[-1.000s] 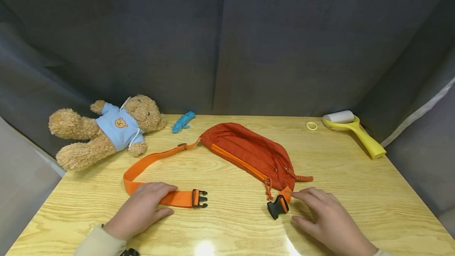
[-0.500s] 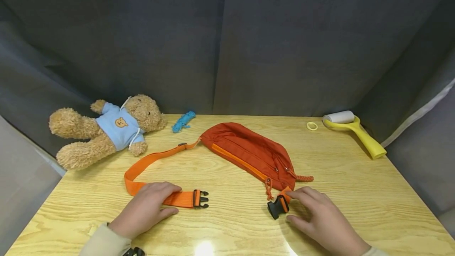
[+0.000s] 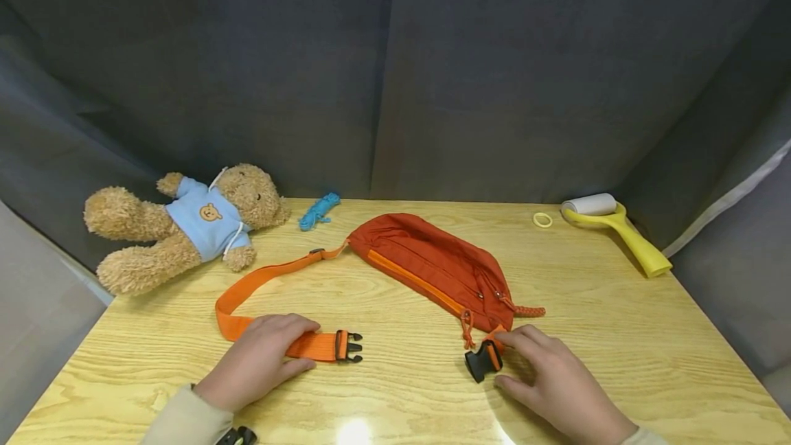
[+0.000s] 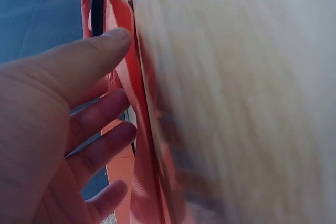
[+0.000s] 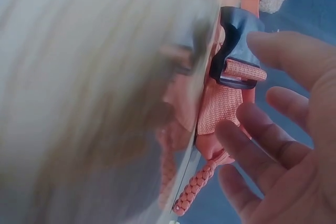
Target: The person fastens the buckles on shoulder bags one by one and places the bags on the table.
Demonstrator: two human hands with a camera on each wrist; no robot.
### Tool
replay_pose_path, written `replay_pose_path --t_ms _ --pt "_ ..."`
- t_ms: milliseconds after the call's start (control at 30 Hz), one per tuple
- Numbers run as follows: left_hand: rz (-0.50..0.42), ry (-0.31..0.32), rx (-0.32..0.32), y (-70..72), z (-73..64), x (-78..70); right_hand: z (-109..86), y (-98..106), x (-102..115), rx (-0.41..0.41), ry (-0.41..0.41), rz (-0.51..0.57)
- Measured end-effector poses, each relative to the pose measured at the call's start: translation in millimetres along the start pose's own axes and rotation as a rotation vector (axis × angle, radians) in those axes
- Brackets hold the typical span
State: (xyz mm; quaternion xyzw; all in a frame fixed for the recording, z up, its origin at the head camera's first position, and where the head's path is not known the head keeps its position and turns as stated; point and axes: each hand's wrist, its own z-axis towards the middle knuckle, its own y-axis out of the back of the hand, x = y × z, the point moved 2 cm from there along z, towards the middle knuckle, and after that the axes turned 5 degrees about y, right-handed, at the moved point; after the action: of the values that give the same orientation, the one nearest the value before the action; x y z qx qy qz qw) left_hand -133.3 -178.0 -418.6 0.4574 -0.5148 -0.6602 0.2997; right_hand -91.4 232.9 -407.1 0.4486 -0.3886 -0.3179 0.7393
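Note:
A red-orange waist bag [image 3: 432, 266] lies on the table, its orange strap [image 3: 312, 347] looping out to the left. At the strap's end is a black prong buckle half [image 3: 352, 347]. Over the strap, just left of that end, my left hand [image 3: 262, 362] hovers or rests with thumb and fingers apart. The left wrist view shows its fingertips beside the strap [image 4: 144, 187], not pinching it. By the bag's right end lies the black socket half of the buckle [image 3: 483, 361]. My right hand [image 3: 559, 383] is beside it, fingers loosely bent, thumb near the socket [image 5: 239, 32], no grip visible.
A teddy bear [image 3: 210, 218] in a blue top lies at the back left, near a blue cord bundle [image 3: 318, 211]. At the back right are a yellow ring [image 3: 542, 220] and a yellow-handled lint roller [image 3: 636, 242]. Dark curtains [image 3: 383, 74] enclose the table.
My left hand has slid slightly right along the strap, and the strap's end has shifted a touch right. My right hand has edged left toward the socket half. The bag stays put.

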Motion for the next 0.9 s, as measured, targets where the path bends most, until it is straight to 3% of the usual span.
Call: replay_pose_path --t_ms 200,400,667,900 --pt "-0.021 0.006 0.022 -1.6 4.6 -3.0 2.0 -2 0 0.015 -0.028 0.014" --pt "-0.050 0.015 0.047 -2.0 8.0 -6.3 2.9 -5 0 0.030 -0.070 -0.037" --pt "-0.089 -0.001 0.055 -2.3 10.8 -12.3 2.6 -8 -1 -0.009 -0.037 -0.063" --pt "-0.113 -0.027 0.039 -5.7 13.0 -17.7 3.3 -8 -1 -0.003 -0.055 -0.045"
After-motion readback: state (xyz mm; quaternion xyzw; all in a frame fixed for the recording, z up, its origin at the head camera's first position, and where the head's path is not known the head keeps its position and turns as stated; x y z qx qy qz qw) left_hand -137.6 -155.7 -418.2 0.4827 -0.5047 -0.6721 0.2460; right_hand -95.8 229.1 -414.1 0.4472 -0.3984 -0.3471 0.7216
